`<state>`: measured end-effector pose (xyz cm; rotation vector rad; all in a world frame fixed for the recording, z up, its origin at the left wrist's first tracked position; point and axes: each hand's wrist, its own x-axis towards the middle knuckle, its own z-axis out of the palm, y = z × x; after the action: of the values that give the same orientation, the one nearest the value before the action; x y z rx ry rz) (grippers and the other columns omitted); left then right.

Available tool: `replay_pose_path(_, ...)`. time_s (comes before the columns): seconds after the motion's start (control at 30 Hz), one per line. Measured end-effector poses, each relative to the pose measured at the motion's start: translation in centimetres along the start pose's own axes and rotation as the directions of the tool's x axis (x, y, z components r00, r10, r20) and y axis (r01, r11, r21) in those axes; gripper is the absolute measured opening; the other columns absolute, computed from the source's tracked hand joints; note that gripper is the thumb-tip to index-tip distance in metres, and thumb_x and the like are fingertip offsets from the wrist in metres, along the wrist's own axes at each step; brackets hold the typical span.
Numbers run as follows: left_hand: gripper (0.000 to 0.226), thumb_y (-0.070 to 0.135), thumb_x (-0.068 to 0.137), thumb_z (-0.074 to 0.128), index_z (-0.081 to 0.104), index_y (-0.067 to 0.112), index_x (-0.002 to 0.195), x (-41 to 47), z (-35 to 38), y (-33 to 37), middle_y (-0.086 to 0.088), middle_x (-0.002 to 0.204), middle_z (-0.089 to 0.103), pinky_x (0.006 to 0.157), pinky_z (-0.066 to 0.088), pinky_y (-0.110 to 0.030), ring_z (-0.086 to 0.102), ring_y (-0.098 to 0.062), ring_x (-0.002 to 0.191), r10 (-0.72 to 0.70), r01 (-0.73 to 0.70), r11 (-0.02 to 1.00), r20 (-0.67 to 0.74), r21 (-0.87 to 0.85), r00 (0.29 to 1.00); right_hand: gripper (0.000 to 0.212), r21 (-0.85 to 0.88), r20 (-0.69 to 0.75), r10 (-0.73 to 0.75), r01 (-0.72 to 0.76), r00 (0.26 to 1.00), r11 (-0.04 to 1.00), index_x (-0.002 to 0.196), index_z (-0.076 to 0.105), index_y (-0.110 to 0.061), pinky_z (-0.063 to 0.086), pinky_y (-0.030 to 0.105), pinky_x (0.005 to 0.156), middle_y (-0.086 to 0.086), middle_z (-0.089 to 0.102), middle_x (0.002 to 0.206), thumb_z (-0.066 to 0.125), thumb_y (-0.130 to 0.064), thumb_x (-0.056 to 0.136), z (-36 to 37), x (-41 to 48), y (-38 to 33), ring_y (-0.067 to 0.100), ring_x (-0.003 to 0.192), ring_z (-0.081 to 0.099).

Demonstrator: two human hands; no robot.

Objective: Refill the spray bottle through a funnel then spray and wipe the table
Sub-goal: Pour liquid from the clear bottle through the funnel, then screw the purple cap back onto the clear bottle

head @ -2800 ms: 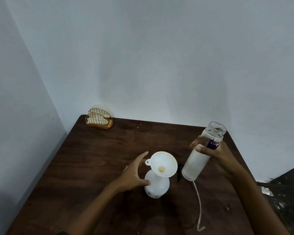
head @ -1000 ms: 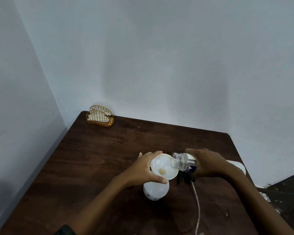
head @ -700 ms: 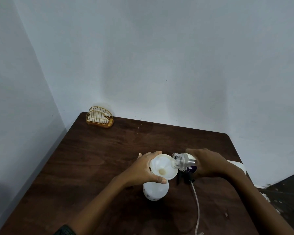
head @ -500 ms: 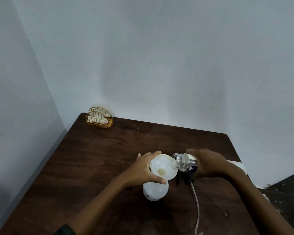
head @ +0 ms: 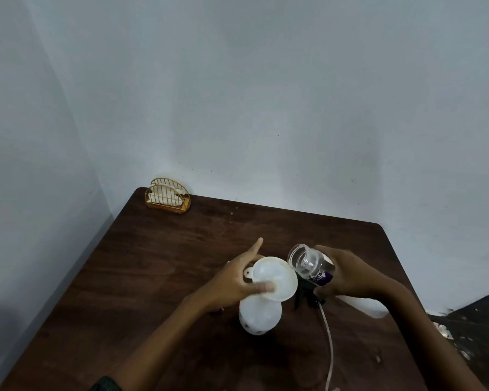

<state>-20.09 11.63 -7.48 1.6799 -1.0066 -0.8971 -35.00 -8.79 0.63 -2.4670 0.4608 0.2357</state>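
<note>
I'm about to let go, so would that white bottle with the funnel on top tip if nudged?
Probably tippy: the wide funnel overhangs the white bottle, and the left hand holds the funnel's rim. Seemingly light plastic, so a nudge may slide it.

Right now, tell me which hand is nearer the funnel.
Left. The left hand grips the funnel, thumb on its near rim. The right hand is apart, to the funnel's right, holding the clear bottle tipped beside the rim.
</note>
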Motion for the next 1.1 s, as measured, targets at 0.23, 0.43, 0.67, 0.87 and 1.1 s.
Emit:
replay_pose_path(0.23, 0.033, 0.003, 0.089, 0.055, 0.059, 0.017, 0.119, 1.0, -2.7, -6.5, -0.004, 0.119, 0.062, 0.09, 0.05, -0.031, 0.06, -0.019, 0.109, -0.237, 0.318, 0.944, -0.488, 0.089, 0.84, 0.034, 0.395, -0.177, -0.032, 0.101, 0.984, 0.913, 0.091, 0.062, -0.013, 0.051, 0.022, 0.07, 0.003, 0.072, 0.085, 0.084, -0.008, 0.065, -0.4, -1.0, 0.7, 0.014, 0.078, 0.069)
replay_pose_path(0.43, 0.072, 0.032, 0.079, 0.071, 0.035, 0.03, 0.142, -0.3, 0.0, -10.8, 0.001, 0.14, 0.032, 0.097, 0.044, -0.032, 0.033, -0.021, 0.128, -0.39, 0.442, 0.62, -0.234, 0.649, 0.891, 0.056, 0.482, -0.343, 0.02, 0.158, 0.939, 0.862, 0.093, 0.064, -0.008, 0.053, 0.023, 0.069, 0.005, 0.072, 0.089, 0.081, -0.041, 0.052, -0.3, -0.9, 0.8, 0.016, 0.083, 0.069)
replay_pose_path(0.67, 0.052, 0.028, 0.072, 0.079, 0.051, 0.023, 0.116, 1.1, -1.8, -7.9, -0.001, 0.121, 0.054, 0.083, 0.05, -0.024, 0.052, -0.013, 0.105, -0.273, 0.435, 0.864, -0.488, 0.255, 0.829, 0.064, 0.582, -0.479, 0.088, 0.241, 0.873, 0.777, 0.096, 0.064, -0.002, 0.053, 0.023, 0.068, 0.007, 0.073, 0.091, 0.081, -0.04, 0.048, -0.6, -0.2, 1.3, 0.017, 0.084, 0.07)
replay_pose_path(0.87, 0.045, 0.02, 0.079, 0.074, 0.055, 0.021, 0.12, 3.8, -6.1, 7.0, 0.0, 0.109, 0.058, 0.069, 0.046, -0.011, 0.057, -0.01, 0.097, -0.003, -0.102, 0.985, -0.608, -0.138, 0.794, 0.056, 0.612, -0.494, 0.074, 0.286, 0.866, 0.738, 0.097, 0.063, 0.0, 0.054, 0.023, 0.065, 0.009, 0.073, 0.09, 0.083, -0.028, 0.053, -2.4, 1.3, 0.2, 0.022, 0.084, 0.07)
replay_pose_path(1.1, 0.03, 0.008, 0.082, 0.069, 0.057, 0.013, 0.108, 4.9, -2.7, 18.4, -0.002, 0.109, 0.064, 0.077, 0.051, -0.015, 0.064, 0.0, 0.092, 0.37, -0.552, 0.798, -0.528, -0.239, 0.764, 0.066, 0.515, -0.544, -0.001, 0.335, 0.839, 0.789, 0.098, 0.06, -0.007, 0.056, 0.026, 0.072, 0.006, 0.071, 0.089, 0.079, -0.044, 0.047, -3.6, 3.9, -2.9, 0.017, 0.081, 0.069)
